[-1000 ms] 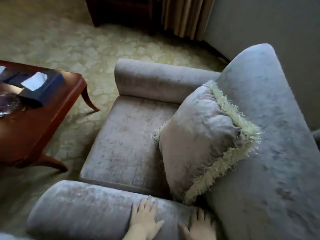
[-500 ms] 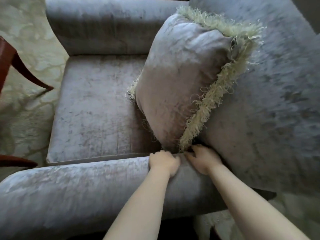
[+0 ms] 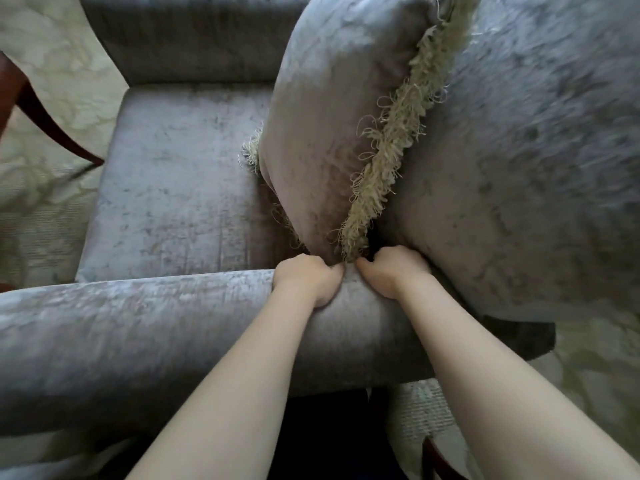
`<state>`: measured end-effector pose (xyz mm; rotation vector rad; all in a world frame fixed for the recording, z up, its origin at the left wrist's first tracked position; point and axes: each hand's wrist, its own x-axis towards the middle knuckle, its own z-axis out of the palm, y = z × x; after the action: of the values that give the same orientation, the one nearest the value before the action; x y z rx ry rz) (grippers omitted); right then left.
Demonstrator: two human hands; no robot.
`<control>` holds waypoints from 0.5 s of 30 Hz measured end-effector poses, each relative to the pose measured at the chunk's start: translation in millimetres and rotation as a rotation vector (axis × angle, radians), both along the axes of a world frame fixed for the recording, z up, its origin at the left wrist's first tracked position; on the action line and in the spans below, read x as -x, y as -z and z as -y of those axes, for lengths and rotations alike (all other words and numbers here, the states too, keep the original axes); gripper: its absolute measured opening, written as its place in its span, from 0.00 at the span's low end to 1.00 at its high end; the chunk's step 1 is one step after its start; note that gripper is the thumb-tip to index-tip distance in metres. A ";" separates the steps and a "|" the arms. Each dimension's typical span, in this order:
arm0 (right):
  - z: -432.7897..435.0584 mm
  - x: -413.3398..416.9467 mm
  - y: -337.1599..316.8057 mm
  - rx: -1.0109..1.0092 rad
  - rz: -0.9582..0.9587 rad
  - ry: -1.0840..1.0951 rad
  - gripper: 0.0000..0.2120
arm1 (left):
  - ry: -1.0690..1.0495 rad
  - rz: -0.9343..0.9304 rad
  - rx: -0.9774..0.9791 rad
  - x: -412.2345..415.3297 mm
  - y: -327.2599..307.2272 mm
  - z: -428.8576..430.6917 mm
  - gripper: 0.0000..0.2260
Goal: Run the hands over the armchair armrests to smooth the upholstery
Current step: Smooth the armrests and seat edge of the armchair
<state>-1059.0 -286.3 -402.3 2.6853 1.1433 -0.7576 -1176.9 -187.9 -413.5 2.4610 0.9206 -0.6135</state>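
Right now your left hand (image 3: 308,281) and right hand (image 3: 393,271) sit side by side on the back end of the near armrest (image 3: 156,341), almost touching. Both have their fingers curled over its crest toward the seat (image 3: 180,188), gripping the upholstery, with the fingertips hidden. The fringed pillow (image 3: 329,116) stands on edge just beyond your knuckles, leaning on the backrest (image 3: 536,168). The far armrest (image 3: 194,39) lies well apart from both hands. A dark wooden leg (image 3: 48,126) shows at left on the patterned carpet (image 3: 52,209).

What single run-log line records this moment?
left hand: fingers curled over near armrest | right hand: likewise, alongside | cushion: leaning against backrest
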 end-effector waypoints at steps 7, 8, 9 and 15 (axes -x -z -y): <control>13.8 7.1 2.2 -0.056 0.030 -0.019 0.25 | 0.002 -0.003 0.009 2.0 0.4 3.1 0.24; 10.8 7.0 1.2 -0.029 0.020 -0.020 0.25 | 0.026 -0.015 0.023 1.2 -0.8 1.4 0.25; 7.0 7.7 -0.3 0.023 0.001 -0.014 0.25 | 0.057 -0.033 0.043 2.3 -2.6 -0.2 0.25; -65.3 45.2 -17.0 0.467 -0.019 -0.018 0.19 | 0.030 -0.173 0.089 50.7 -8.1 -43.7 0.27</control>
<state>-1104.2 -221.0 -385.3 2.2799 0.8601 -0.9163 -1227.6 -144.3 -405.4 2.3752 0.9018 -0.8694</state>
